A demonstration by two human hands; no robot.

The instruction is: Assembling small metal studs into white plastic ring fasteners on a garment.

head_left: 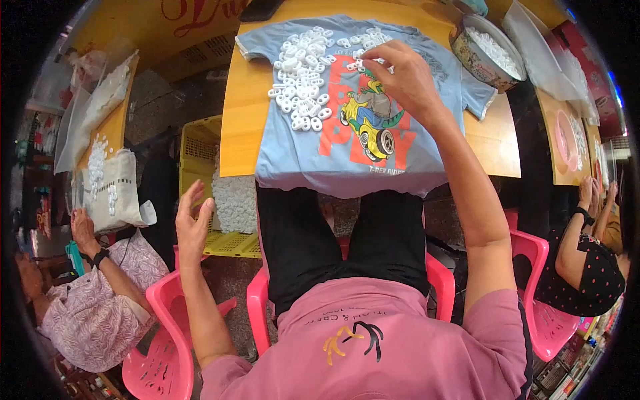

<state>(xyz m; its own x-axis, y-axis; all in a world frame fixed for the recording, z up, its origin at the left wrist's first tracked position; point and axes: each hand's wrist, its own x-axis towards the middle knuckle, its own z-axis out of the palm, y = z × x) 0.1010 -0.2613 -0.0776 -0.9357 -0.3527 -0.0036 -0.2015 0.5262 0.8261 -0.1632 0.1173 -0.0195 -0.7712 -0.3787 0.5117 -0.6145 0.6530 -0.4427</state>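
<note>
A light blue T-shirt (287,157) with a printed dinosaur-and-car picture lies spread on the wooden table. On its left part sits a heap of small white two-holed plastic pieces (303,80), with several more near its neckline. My right hand (403,73) reaches over the shirt, thumb and fingers drawn together at a few white pieces (357,65) above the print. Whether one is pinched between the fingertips is hard to see. My left hand (193,223) is off the table at the left, fingers apart, holding nothing, over the edge of a yellow crate (230,245).
White pieces fill a bag (235,203) in the crate. A round tub (487,57) of white pieces stands at the table's far right, beside a clear plastic bin (543,50). Co-workers sit on both sides; one's hand (83,230) rests by a beige cloth (119,193).
</note>
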